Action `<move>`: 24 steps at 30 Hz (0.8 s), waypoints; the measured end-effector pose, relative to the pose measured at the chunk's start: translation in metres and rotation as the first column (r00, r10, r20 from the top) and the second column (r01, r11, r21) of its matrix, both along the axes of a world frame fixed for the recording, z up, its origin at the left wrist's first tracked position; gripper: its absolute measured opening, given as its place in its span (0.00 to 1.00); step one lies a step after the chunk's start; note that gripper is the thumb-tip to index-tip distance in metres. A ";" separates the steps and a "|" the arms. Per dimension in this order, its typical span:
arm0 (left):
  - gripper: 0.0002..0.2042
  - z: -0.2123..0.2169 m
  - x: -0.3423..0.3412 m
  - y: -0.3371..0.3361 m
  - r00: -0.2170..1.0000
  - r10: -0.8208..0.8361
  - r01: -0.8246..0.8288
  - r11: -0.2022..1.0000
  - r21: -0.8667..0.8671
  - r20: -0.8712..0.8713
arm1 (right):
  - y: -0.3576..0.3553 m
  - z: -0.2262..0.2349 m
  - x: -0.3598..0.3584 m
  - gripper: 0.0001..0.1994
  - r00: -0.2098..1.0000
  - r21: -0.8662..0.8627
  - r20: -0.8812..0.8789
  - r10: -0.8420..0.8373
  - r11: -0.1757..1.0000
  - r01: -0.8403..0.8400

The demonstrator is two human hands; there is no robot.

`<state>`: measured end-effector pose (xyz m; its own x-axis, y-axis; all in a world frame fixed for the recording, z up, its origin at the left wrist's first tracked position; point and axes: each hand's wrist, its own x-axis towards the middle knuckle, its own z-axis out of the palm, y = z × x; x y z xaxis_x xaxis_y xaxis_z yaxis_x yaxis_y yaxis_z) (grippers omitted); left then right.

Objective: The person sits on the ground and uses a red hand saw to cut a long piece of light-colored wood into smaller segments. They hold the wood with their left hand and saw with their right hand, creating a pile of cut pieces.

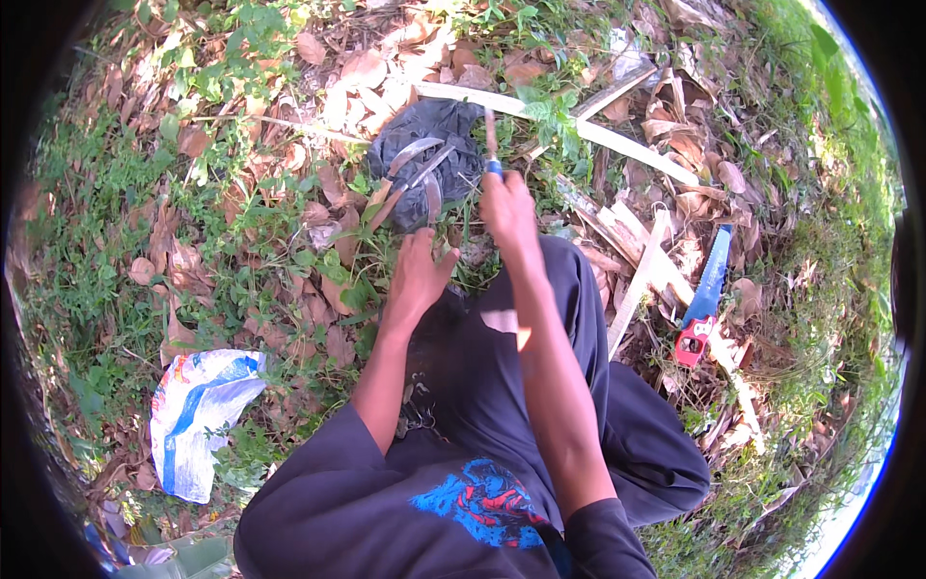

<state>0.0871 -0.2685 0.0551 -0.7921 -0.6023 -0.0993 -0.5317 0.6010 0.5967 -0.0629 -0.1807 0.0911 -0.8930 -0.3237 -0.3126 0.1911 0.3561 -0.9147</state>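
Note:
My right hand is closed round the handle of a narrow blue-collared tool. Its slim brownish shaft points away from me; whether it is a knife or a chisel is unclear. Just left of it, my left hand has its fingers curled at the near end of a brown knife blade, thumb held apart. That blade lies over a crumpled black plastic bag on the ground. A curved sickle-like blade and a straight grey blade also rest on the bag.
Light wooden strips lie beyond and right of my hands, with another strip beside my knee. A handsaw with a red handle lies at the right. A white and blue sack is at the left, among leaves and weeds.

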 end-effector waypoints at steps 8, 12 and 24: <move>0.32 -0.045 0.006 0.011 0.998 0.047 -0.050 0.997 0.063 0.051 | -0.064 -0.066 0.025 0.25 0.994 -0.072 -0.027 0.110 0.991 -0.112; 0.27 -0.058 -0.001 0.008 0.977 0.142 -0.137 0.990 -0.042 0.162 | -0.057 -0.090 0.026 0.20 0.977 0.076 -0.129 0.172 0.984 -0.163; 0.17 0.033 0.003 -0.032 0.984 0.068 -0.059 0.996 -0.059 0.166 | -0.042 -0.075 0.022 0.14 0.985 -0.110 -0.060 -0.164 0.982 0.156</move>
<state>0.0899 -0.3010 0.0879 -0.7268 -0.6590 -0.1937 -0.6598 0.5916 0.4632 -0.0412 -0.2229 0.0164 -0.9539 -0.2025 -0.2213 0.1738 0.2282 -0.9580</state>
